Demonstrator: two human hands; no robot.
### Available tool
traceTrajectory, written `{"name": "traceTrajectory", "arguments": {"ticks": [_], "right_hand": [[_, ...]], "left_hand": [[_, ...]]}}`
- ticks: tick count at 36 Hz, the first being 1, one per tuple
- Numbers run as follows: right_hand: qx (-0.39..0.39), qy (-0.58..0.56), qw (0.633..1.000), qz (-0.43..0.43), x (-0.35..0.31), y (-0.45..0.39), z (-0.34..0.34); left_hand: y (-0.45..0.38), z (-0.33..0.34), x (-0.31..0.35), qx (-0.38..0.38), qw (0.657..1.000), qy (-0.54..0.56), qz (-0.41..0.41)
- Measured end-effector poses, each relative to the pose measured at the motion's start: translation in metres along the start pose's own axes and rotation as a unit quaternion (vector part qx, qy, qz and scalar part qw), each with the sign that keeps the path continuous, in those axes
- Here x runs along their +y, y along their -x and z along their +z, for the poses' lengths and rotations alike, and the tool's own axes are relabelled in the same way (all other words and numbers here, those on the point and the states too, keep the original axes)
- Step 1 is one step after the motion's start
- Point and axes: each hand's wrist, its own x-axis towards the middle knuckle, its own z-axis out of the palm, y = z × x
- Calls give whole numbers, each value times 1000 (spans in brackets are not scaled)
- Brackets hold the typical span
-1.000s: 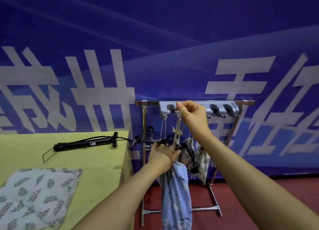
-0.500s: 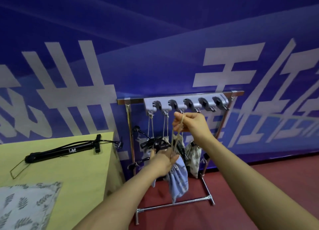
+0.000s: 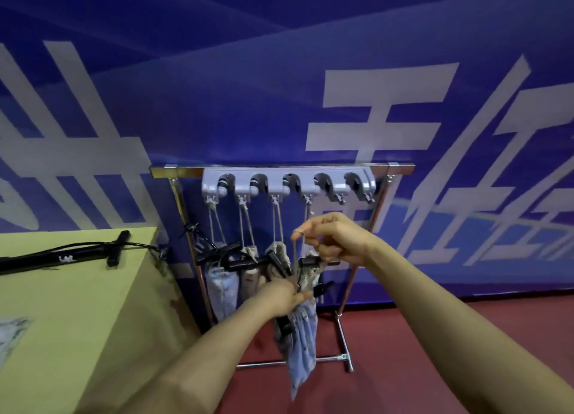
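Hanging step: the left hand (image 3: 281, 295) grips the neck of the blue drawstring bag (image 3: 302, 336) below the hook rack (image 3: 279, 173). The right hand (image 3: 334, 240) pinches its cord loop (image 3: 294, 252) just under the rack. Next, I judge, the loop needs lifting onto a free hook (image 3: 340, 200) toward the rack's right end.

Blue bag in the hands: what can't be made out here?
- Head view: blue bag, mouth hidden behind the left hand.
- Head view: where the cord pinched by the right hand ends, too thin.
- Head view: patterned cloth on the table, cut off by the left edge.

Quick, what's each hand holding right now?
Left hand: grips the blue bag at its neck.
Right hand: pinches the bag's drawstring.
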Motion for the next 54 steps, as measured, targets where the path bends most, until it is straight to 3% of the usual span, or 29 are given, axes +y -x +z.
{"name": "traceTrajectory", "arguments": {"ticks": [12, 19, 25, 30, 35, 40, 49, 54], "right_hand": [[-13, 30, 999, 30, 27, 15, -81], [112, 159, 981, -2, 29, 12, -107], [143, 185, 971, -39, 21, 1, -120], [259, 281, 918, -108, 19, -20, -133], [308, 339, 877, -144, 21, -42, -139], [326, 349, 871, -115, 29, -62, -146], [279, 351, 893, -44, 51, -73, -149], [275, 367, 889, -16, 58, -71, -148]], "left_hand": [[-39, 31, 80, 15, 992, 112, -52], [-69, -2, 107, 150, 962, 227, -25], [-82, -41, 119, 212, 926, 313, -5], [-91, -68, 118, 276, 901, 334, -25], [-102, -89, 119, 317, 880, 353, -35], [-118, -94, 118, 309, 883, 350, -54], [-136, -77, 107, 262, 931, 245, -70], [-140, -74, 104, 253, 929, 260, -75]]}}
